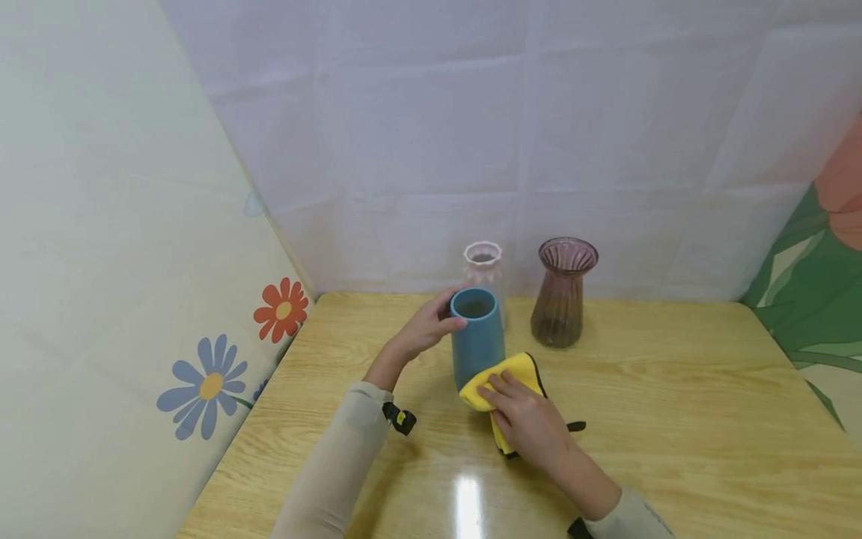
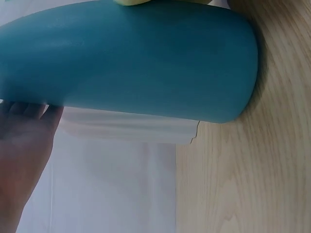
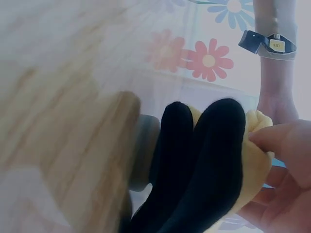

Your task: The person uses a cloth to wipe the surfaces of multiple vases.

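A blue cylindrical vase [image 1: 478,348] stands on the table in the head view. My left hand [image 1: 429,323] grips it near the rim from the left, thumb toward the front. In the left wrist view the vase [image 2: 131,58] fills the upper part, and fingers of the left hand [image 2: 24,150] reach behind it. With my right hand [image 1: 532,419] I hold a yellow cloth [image 1: 521,368] with black edging against the vase's lower right side. The right wrist view shows the cloth [image 3: 255,170] pinched in the right hand [image 3: 286,179], its dark edge hanging toward the camera.
Behind the blue vase stands a pale pink vase [image 1: 483,273] with a scalloped rim, partly hidden. A purple ribbed glass vase [image 1: 560,299] is to its right. The wooden table [image 1: 673,404] meets a white cloth backdrop [image 1: 431,135]; a flower-printed sheet [image 1: 101,247] hangs at left.
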`<state>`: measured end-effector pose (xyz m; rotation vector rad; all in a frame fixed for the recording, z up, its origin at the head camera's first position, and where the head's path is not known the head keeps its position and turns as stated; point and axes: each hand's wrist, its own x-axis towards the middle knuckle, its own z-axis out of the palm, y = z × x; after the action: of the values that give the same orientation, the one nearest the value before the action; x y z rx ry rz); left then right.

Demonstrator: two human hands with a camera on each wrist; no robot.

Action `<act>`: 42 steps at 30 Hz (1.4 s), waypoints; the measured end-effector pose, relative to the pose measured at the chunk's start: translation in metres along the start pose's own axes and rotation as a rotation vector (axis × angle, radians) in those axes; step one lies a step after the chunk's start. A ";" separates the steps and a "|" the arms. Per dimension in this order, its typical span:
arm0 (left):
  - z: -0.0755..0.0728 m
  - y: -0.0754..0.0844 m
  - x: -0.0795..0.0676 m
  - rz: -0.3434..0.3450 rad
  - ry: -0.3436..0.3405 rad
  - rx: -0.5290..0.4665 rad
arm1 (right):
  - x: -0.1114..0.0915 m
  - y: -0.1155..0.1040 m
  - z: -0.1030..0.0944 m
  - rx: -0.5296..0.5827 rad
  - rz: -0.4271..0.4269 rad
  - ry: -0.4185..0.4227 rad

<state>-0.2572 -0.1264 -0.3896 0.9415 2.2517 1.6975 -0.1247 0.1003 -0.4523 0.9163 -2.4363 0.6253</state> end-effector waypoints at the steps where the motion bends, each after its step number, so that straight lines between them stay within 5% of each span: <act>1: -0.001 0.000 0.001 0.002 -0.008 -0.001 | -0.001 0.000 -0.001 0.014 0.006 -0.003; 8: 0.001 0.006 0.000 0.041 -0.031 -0.050 | -0.002 0.009 -0.020 0.051 -0.026 0.164; 14: 0.018 0.014 -0.009 0.040 0.182 0.059 | 0.010 0.015 -0.049 0.049 -0.068 0.335; 20: 0.030 0.019 -0.012 -0.003 0.306 0.151 | 0.024 0.021 -0.060 0.061 -0.069 0.356; 29: 0.021 0.010 -0.008 0.040 0.234 0.164 | 0.038 0.028 -0.048 0.042 -0.135 0.334; 42: 0.007 0.014 -0.006 0.001 0.094 0.087 | 0.044 0.015 -0.032 -0.011 -0.191 0.364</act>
<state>-0.2440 -0.1222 -0.3800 0.8979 2.4034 1.6904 -0.1560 0.1068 -0.4060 0.9262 -2.0036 0.6454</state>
